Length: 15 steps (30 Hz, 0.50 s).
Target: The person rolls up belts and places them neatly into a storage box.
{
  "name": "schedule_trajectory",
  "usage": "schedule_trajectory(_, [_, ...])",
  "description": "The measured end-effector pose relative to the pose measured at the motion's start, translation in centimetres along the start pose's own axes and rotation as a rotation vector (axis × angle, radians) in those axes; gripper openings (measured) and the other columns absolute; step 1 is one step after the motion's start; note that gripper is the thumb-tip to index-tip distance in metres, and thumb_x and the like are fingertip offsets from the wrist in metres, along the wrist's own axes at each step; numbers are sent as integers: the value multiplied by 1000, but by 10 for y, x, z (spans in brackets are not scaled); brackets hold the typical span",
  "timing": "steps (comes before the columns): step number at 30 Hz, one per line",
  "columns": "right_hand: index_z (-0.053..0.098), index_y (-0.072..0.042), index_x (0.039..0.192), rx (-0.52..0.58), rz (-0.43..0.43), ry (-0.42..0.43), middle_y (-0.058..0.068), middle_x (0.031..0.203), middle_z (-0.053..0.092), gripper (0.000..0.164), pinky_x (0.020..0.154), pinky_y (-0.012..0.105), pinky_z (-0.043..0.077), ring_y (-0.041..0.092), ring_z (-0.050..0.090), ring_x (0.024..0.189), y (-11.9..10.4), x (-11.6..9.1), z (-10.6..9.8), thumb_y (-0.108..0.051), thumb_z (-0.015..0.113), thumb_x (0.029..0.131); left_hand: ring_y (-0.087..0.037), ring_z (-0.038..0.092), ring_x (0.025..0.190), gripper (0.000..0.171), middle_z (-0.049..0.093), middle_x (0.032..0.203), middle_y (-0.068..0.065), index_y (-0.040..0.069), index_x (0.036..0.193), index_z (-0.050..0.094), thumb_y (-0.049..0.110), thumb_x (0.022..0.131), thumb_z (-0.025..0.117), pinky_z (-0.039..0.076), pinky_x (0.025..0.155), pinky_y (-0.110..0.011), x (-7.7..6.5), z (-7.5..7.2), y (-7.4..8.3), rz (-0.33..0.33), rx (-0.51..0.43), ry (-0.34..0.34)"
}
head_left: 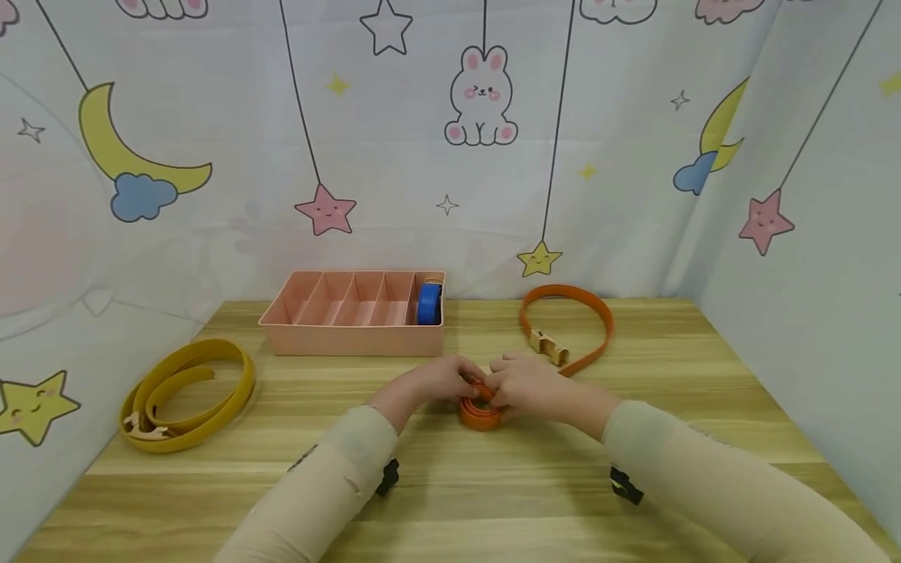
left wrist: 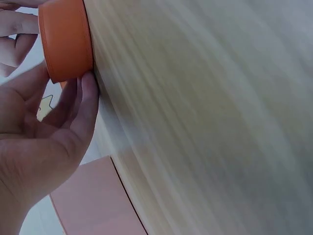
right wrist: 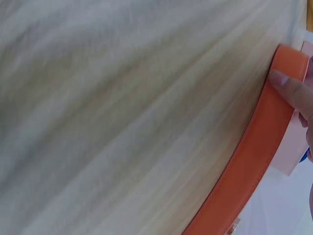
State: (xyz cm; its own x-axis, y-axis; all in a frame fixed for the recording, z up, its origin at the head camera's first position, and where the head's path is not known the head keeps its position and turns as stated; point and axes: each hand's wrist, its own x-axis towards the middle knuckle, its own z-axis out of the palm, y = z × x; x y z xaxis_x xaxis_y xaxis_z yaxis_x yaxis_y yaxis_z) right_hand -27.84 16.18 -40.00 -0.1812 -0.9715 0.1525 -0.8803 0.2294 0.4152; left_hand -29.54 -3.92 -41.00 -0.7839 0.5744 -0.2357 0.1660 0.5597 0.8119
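An orange belt [head_left: 482, 420] stands on its edge on the wooden table, one end rolled into a small coil between both hands. From the coil its strap runs back right into a wide loop with a gold buckle [head_left: 547, 346]. My left hand [head_left: 445, 378] grips the coil's left side, thumb and fingers around it, as the left wrist view shows on the orange band [left wrist: 66, 43]. My right hand [head_left: 529, 389] holds the coil's right side. In the right wrist view its thumb [right wrist: 283, 84] presses the outer face of the strap [right wrist: 249, 152].
Behind the hands stands a pink divided box [head_left: 355, 342], with a rolled blue belt [head_left: 428, 303] in its rightmost compartment. A mustard-yellow belt [head_left: 242, 383] with a gold buckle lies loosely coiled at the left. A patterned curtain [head_left: 422, 164] hangs around the table [head_left: 507, 508].
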Motion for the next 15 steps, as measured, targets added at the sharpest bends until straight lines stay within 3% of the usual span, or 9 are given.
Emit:
schedule_trajectory(4, [76,-25,76,77,88,-66,-12,75,54,23,64,28,31,12,44,70,-4,4,2,-48,79,70,-13,61,78,20,69,96,-7,2,108,72,6,88,70,52,67,-26,2,3,0,-24,-1,128])
schedule_trajectory(8, [75,-23,73,161,199,-125,-12,73,55,25,63,28,28,12,43,69,-8,10,6,-48,79,72,-15,61,74,24,67,93,-7,1,105,70,9,83,75,52,64,-26,-2,6,3,-93,17,217])
schedule_trajectory(15, [76,-21,72,257,381,-104,-12,72,57,18,61,27,25,12,42,65,-19,22,8,-38,82,75,-21,54,73,30,62,87,-7,2,96,66,12,74,82,46,60,-28,-9,17,14,-208,145,409])
